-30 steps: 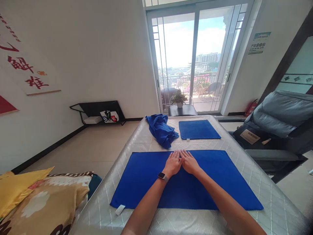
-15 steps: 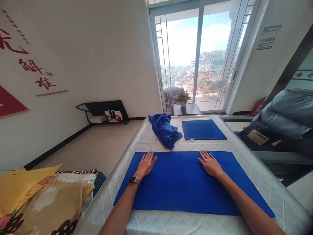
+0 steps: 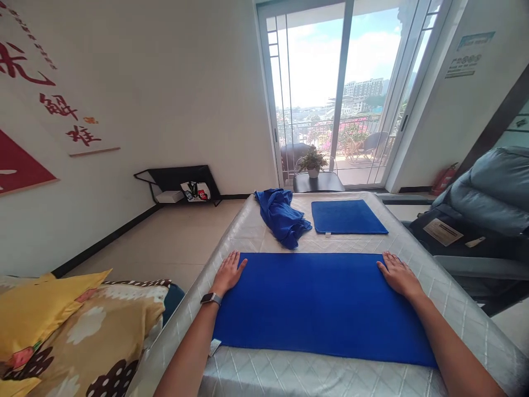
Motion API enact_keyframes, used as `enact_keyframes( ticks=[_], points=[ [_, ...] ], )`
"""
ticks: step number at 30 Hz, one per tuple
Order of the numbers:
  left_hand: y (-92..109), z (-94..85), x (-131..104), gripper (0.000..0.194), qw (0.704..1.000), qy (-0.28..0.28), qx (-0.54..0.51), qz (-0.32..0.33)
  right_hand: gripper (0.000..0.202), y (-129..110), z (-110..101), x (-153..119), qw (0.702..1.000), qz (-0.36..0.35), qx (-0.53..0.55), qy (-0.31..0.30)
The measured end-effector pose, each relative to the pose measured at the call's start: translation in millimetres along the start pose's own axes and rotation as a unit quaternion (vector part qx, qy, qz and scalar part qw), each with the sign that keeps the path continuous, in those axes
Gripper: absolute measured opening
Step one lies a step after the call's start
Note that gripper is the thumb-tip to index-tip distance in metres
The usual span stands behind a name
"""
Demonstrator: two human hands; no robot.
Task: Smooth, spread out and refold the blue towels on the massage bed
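Note:
A blue towel (image 3: 314,303) lies flat in a wide rectangle on the silvery quilted mattress (image 3: 330,377). My left hand (image 3: 228,274) rests flat on its far left corner, palm down, with a watch on the wrist. On the far right corner, my right hand (image 3: 400,274) lies with its fingers stretched out. Both hands hold nothing. A small white tag shows at the near left corner, beside my left forearm. Beyond the towel are a crumpled blue cloth (image 3: 283,218) and a neatly folded blue towel (image 3: 349,216) with a white tag on its near edge.
A chair with a potted plant (image 3: 313,161) stands past the mattress, before a glass sliding door. On the right is a grey padded armchair (image 3: 483,204). Patterned pillows (image 3: 99,325) lie at the lower left. A black frame (image 3: 182,184) leans near the wall.
My hands have slid apart along the towel's far edge, the left one leftward and the right one rightward, out to the corners. The tag at the near left corner has come into view.

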State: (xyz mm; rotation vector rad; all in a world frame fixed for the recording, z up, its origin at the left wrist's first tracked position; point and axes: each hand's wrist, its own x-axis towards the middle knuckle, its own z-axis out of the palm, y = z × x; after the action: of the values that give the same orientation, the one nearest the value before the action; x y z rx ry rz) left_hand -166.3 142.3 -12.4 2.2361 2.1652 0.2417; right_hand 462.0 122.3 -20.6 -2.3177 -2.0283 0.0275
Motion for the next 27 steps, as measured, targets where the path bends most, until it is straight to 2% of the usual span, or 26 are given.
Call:
enact_keyframes(
  ticks=[3, 5, 8, 11, 13, 14, 16, 19, 22, 24, 27],
  points=[
    [6.8, -5.0, 0.8, 0.07, 1.0, 0.013, 0.006, -0.009, 0.072, -5.7, -6.6, -3.0, 1.0, -0.003, -0.005, 0.009],
    [27.2, -7.7, -0.6, 0.07, 0.999, 0.051, 0.009, -0.002, 0.069, -24.8, -13.4, -11.1, 0.999, -0.029, -0.007, 0.044],
    [88.9, -6.9, -8.4, 0.072, 0.994, 0.095, -0.001, 0.055, 0.067, -82.8, -24.7, -32.4, 0.991, -0.105, 0.018, 0.077],
    [167.7, 1.5, -22.6, 0.069, 0.981, 0.068, -0.036, 0.176, 0.068, -155.9, -31.1, -57.1, 0.978, -0.193, 0.061, 0.059],
    [211.0, 10.1, -32.4, 0.068, 0.969, 0.067, -0.058, 0.23, 0.067, -195.4, -29.3, -69.8, 0.97, -0.228, 0.075, 0.041],
    [226.8, 14.6, -36.7, 0.067, 0.965, 0.064, -0.066, 0.245, 0.065, -209.6, -26.5, -74.2, 0.969, -0.235, 0.075, 0.032],
    [245.6, 22.6, -43.0, 0.066, 0.963, 0.053, -0.073, 0.254, 0.063, -226.2, -18.2, -79.2, 0.969, -0.235, 0.073, 0.016],
    [247.1, 28.5, -47.3, 0.067, 0.967, 0.033, -0.07, 0.243, 0.061, -226.9, -5.6, -79.5, 0.972, -0.223, 0.071, 0.012],
    [226.7, 25.9, -49.0, 0.071, 0.973, 0.022, -0.06, 0.221, 0.065, -207.6, 0.4, -76.9, 0.976, -0.204, 0.07, 0.016],
    [201.7, 21.4, -51.4, 0.074, 0.979, 0.015, -0.047, 0.196, 0.068, -184.5, 1.0, -75.3, 0.982, -0.18, 0.06, 0.013],
    [145.5, 15.4, -58.5, 0.077, 0.99, 0.012, -0.021, 0.142, 0.068, -133.6, 1.3, -73.0, 0.991, -0.133, 0.029, 0.008]
  ],
)
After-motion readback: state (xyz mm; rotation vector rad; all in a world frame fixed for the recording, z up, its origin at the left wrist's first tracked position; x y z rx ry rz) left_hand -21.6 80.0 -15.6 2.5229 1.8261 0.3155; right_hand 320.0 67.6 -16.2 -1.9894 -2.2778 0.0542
